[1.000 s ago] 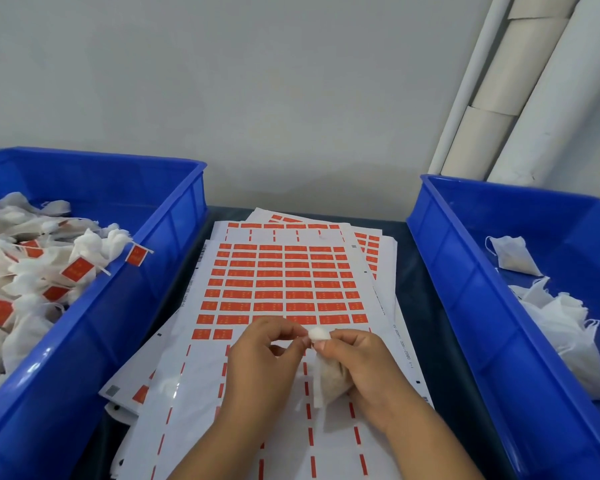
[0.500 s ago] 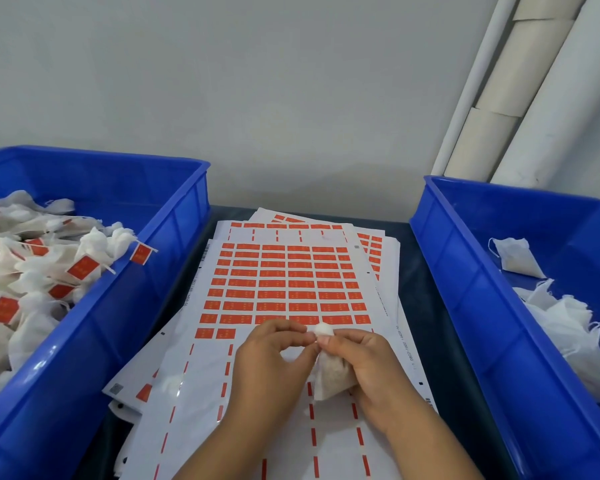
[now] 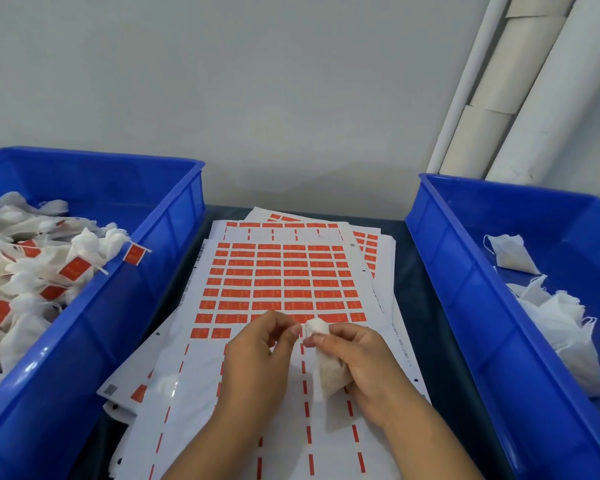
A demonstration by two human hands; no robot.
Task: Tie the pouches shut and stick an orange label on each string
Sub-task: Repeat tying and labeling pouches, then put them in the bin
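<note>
Hands [image 3: 309, 355] slightly apart since, pouch [image 3: 329, 372] pinched

Dark table [image 3: 416, 306], label sheets [image 3: 278, 282] between two blue bins [image 3: 174, 237]

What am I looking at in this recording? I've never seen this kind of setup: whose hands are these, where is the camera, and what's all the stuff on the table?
There is no machine: a person works with bare hands, filmed by a camera worn on their head, looking forward and down.

The right hand grips a small white pouch, its gathered top poking out above the fingers. The left hand pinches at that top, apparently handling the string, which is too thin to see.

Beneath the hands lies a stack of label sheets with rows of orange labels; the nearest rows are already peeled off.

The left blue bin holds pouches with orange labels. The right blue bin holds pouches without labels.
</note>
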